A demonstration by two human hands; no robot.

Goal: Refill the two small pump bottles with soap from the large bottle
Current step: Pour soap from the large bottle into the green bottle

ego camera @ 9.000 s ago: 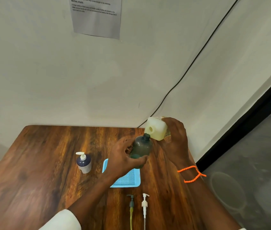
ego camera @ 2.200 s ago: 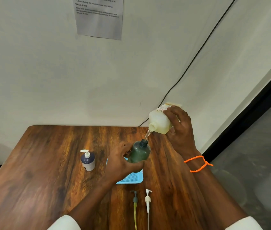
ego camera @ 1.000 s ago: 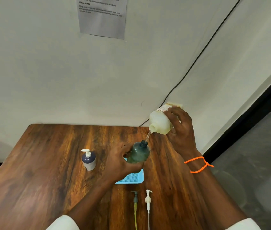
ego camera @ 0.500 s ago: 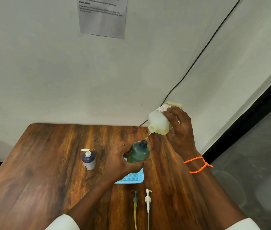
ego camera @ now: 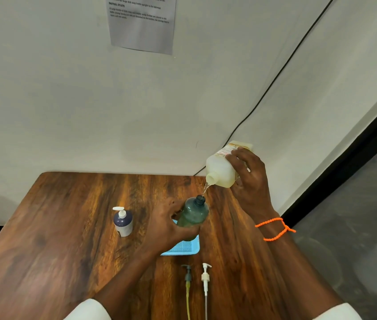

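Large bottle (ego camera: 221,173) tipped in right hand (ego camera: 249,183), label unreadable, left hand (ego camera: 167,224) fingers gripping green bottle (ego camera: 193,214)

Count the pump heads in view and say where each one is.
3. One white pump is fitted on the dark blue bottle left of the blue tray. A dark pump and a loose white pump lie side by side on the table nearer the person.

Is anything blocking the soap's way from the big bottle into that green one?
Nothing visible. The big bottle, tilted in the right hand, has its spout just above the green bottle, held by the left hand. The green bottle's mouth is open, its pump off, and a thin stream of soap falls toward it.
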